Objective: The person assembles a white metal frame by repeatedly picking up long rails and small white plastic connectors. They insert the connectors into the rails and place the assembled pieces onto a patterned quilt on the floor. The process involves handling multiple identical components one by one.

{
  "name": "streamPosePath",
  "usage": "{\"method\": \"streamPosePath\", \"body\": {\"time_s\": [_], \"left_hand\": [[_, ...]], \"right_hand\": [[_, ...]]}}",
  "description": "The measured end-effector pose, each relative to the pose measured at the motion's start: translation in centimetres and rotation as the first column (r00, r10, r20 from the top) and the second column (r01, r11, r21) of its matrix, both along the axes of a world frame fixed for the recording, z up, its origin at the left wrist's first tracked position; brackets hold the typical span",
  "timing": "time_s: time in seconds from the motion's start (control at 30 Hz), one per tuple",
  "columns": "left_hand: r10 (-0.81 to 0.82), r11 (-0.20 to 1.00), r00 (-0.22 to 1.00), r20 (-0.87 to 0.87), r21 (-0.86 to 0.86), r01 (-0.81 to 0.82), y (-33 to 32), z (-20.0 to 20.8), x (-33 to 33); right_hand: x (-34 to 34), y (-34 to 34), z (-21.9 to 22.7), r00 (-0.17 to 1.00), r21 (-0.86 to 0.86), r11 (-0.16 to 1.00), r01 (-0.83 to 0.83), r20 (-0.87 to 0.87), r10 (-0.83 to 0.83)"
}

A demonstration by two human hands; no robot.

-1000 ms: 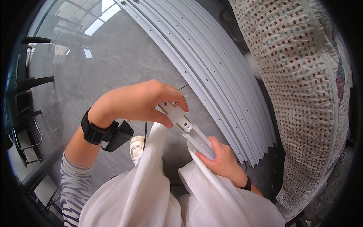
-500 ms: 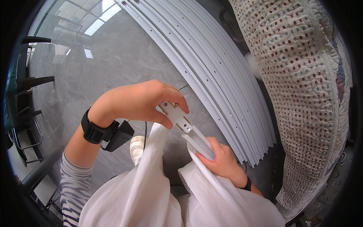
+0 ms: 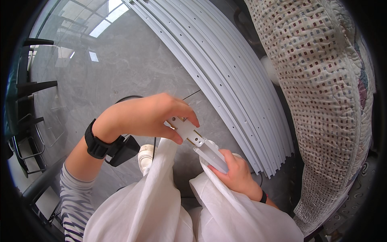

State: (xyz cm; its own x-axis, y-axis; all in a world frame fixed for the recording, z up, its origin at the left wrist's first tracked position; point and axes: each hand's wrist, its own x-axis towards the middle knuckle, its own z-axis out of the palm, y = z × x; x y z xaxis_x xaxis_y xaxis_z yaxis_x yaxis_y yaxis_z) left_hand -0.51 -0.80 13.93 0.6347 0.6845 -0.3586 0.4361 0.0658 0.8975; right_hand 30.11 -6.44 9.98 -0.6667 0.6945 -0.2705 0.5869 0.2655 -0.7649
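Observation:
My left hand [image 3: 155,115], a black strap with a device on its wrist, pinches a white connector [image 3: 192,133] between thumb and fingers. Brass contact strips and a screw hole show on the connector's face. Its lower end meets the top end of a white track rail [image 3: 211,156]; how deep it sits inside cannot be made out. My right hand [image 3: 238,177] is closed around that rail, thumb on top, above my right knee. The rail's lower part is hidden by the hand and the white trousers [image 3: 141,209].
Long white rails [image 3: 225,86] with small holes lie side by side on the grey tiled floor [image 3: 121,60]. A checkered quilted cover [image 3: 310,88] drapes furniture at right. Black-legged chairs [image 3: 38,88] stand at left. A dark cable runs near my white shoe [image 3: 146,157].
My left hand has shifted slightly down toward me, with the connector tilting a little toward the rail's line. The right hand and rail have barely moved.

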Motion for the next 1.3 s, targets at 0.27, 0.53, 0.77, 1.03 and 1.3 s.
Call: {"method": "streamPosePath", "body": {"time_s": [0.27, 0.53, 0.77, 1.03, 1.3], "left_hand": [[-0.005, 0.999, 1.000, -0.013, 0.039, 0.006, -0.3, 0.4, 0.0], [0.007, 1.000, 1.000, 0.023, 0.023, -0.008, -0.1, -0.2, 0.1], [-0.007, 1.000, 1.000, 0.028, 0.024, 0.006, -0.4, -0.3, 0.2], [-0.004, 0.999, 0.999, 0.053, -0.037, 0.006, -1.3, -0.6, 0.1], [0.005, 0.999, 0.995, 0.104, -0.045, 0.000, -2.3, -1.2, 0.5]], "right_hand": [[-0.1, 0.2, 0.1, 1.000, -0.021, 1.000, -0.012, -0.003, 0.012], [0.0, 0.4, 0.0, 1.000, 0.008, 1.000, 0.000, 0.001, 0.000], [0.0, 0.3, -0.1, 1.000, -0.014, 1.000, -0.016, 0.012, 0.016], [0.0, 0.1, -0.1, 0.998, -0.010, 0.998, -0.057, 0.028, 0.057], [0.5, 0.0, -0.5, 0.995, 0.014, 0.995, -0.099, 0.019, 0.099]]}}
